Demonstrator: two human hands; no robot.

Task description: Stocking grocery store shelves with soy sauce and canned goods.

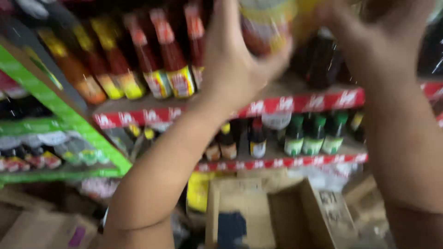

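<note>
Nearest to me, low in the view, an open brown cardboard box (281, 216) sits on the floor below the shelving, with a flatter brown carton (41, 228) at the lower left corner. Both my forearms rise over them.

My left hand (235, 64) is wrapped around a blurred jar-like container with a yellow and red label (265, 25), held up at the level of the top shelf, near its front edge. My right hand (383, 41) is up beside it; I cannot tell whether it grips the container or only steadies it, because the motion blur smears the fingers.

Behind the hands, a row of red sauce bottles with yellow labels (161, 64) stands along the upper shelf's red price rail (138, 117). Below, dark bottles with green caps (314, 133) line the lower shelf toward its right end. A green-edged rack (55, 106) angles off at the left.

As I judge it, the risk is a knock: the bottles stand tightly packed right at the shelf's front edge, and a fast swing of the container could tip one off onto the box below. Open room looks scarce on the upper shelf; the only free space I see is the air in front of the rail.
</note>
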